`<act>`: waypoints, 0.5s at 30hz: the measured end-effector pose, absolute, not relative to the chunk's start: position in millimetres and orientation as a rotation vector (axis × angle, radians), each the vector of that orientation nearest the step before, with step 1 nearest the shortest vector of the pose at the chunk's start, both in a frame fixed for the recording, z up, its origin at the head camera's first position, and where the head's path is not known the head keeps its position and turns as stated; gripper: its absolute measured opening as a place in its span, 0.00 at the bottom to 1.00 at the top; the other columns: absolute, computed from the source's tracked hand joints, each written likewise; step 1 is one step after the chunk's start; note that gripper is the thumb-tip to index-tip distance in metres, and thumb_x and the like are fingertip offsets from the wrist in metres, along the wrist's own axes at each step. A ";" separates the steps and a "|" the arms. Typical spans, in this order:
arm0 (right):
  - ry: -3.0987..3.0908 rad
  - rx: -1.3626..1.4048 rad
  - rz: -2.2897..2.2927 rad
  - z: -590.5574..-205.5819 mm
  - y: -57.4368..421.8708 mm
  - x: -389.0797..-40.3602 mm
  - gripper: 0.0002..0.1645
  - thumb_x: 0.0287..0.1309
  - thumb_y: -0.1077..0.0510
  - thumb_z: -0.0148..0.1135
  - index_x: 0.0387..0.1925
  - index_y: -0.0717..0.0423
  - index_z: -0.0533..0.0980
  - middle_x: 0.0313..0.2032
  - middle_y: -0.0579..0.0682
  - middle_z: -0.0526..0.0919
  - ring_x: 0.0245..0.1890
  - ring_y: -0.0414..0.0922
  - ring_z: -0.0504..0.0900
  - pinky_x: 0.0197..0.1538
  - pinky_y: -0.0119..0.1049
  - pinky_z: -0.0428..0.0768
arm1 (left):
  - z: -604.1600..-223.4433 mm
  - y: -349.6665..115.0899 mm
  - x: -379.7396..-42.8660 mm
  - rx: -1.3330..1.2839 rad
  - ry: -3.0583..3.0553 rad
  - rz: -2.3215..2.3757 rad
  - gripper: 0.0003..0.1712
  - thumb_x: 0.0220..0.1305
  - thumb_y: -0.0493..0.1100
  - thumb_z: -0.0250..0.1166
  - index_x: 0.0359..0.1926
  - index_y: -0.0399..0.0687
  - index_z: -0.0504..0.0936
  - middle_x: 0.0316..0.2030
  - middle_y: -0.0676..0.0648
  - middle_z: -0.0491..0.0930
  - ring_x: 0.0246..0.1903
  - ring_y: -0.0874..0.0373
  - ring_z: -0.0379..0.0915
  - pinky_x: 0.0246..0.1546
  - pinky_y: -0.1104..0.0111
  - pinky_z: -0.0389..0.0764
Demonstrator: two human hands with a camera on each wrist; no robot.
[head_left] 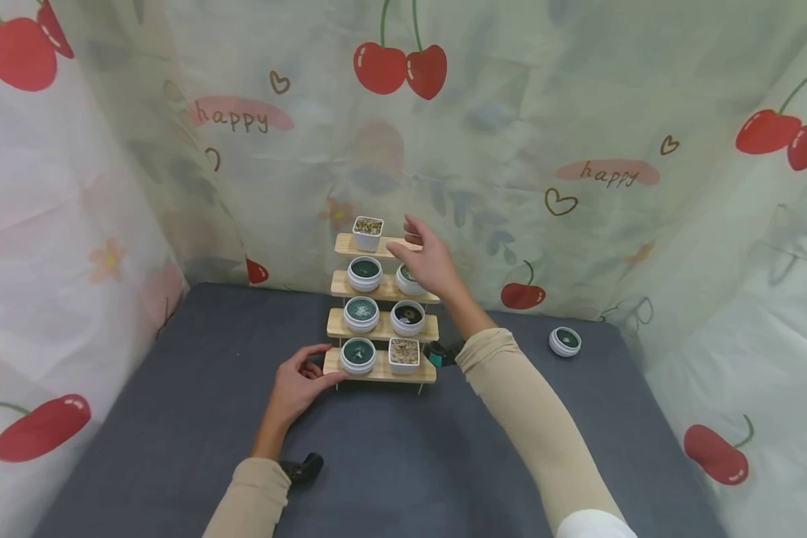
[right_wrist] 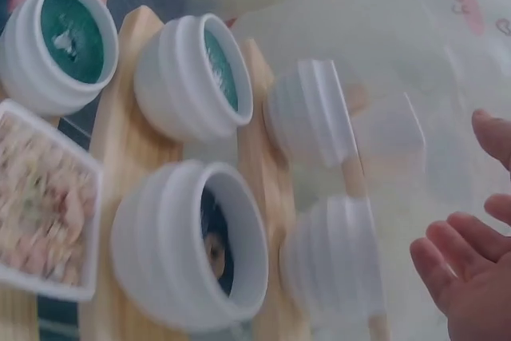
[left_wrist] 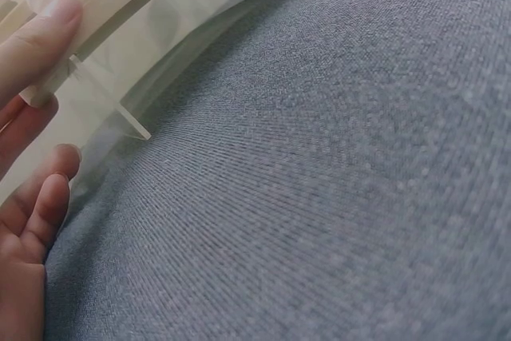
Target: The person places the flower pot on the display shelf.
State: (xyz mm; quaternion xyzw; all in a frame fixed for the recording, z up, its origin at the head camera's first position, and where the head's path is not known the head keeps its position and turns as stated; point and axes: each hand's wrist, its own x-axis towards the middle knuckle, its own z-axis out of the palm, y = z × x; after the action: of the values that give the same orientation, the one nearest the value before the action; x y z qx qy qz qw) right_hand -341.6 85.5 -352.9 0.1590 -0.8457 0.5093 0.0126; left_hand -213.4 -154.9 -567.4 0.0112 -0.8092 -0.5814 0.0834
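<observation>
A four-tier wooden stand [head_left: 336, 323] holds several small white pots. My left hand [head_left: 294, 385] pinches the left end of its lowest board, thumb [left_wrist: 40, 41] along the front edge and some fingers behind. Beside that thumb sits a round pot with a green top [head_left: 359, 356]; a square pot of pebbles [head_left: 404, 355] shares the board. My right hand [head_left: 429, 258] hovers at the right end of the top board, fingers spread and holding nothing. Left of it on that board stands a square pot [head_left: 368, 233]. A round pot [head_left: 409, 281] one tier down is partly hidden by this hand.
Another round white pot with a dark green top [head_left: 565, 341] stands alone at the right of the dark grey table [head_left: 498, 463]. Behind the stand hangs a cherry-print curtain [head_left: 471, 149], which also runs along both sides.
</observation>
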 end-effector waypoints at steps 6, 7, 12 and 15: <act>-2.530 0.479 1.642 -358.8 114.8 -330.9 0.44 0.67 0.52 0.68 0.77 0.56 0.59 0.74 0.62 0.66 0.73 0.57 0.67 0.71 0.54 0.69 | -568.0 -156.1 -214.1 0.043 -2.411 -1.734 0.35 0.45 0.57 0.83 0.57 0.62 0.83 0.31 0.43 0.81 0.29 0.57 0.75 0.30 0.71 0.74; -2.533 0.482 1.624 -360.1 120.6 -328.8 0.45 0.67 0.51 0.68 0.78 0.55 0.58 0.74 0.62 0.66 0.74 0.57 0.67 0.72 0.55 0.68 | -568.1 -156.2 -213.8 0.044 -2.416 -1.732 0.35 0.46 0.58 0.83 0.57 0.62 0.83 0.31 0.43 0.81 0.29 0.57 0.75 0.30 0.71 0.74; -2.575 0.413 1.560 -366.6 152.4 -316.9 0.48 0.66 0.44 0.68 0.79 0.49 0.56 0.75 0.56 0.64 0.76 0.53 0.63 0.74 0.55 0.64 | -568.7 -155.9 -212.4 0.047 -2.429 -1.733 0.35 0.47 0.57 0.83 0.58 0.60 0.83 0.32 0.43 0.81 0.30 0.59 0.75 0.30 0.72 0.74; -2.593 0.341 1.521 -373.3 172.8 -312.2 0.49 0.64 0.41 0.68 0.79 0.46 0.56 0.75 0.54 0.63 0.76 0.52 0.62 0.74 0.54 0.64 | -569.0 -155.8 -212.2 0.043 -2.425 -1.729 0.36 0.47 0.57 0.83 0.58 0.59 0.83 0.32 0.44 0.81 0.30 0.60 0.75 0.30 0.72 0.74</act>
State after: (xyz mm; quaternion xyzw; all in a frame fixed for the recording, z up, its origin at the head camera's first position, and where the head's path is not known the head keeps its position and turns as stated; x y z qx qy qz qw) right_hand -312.2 172.8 -373.3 0.1124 -0.8556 0.5020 0.0582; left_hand -212.2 -155.8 -569.0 0.0143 -0.8115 -0.5785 0.0813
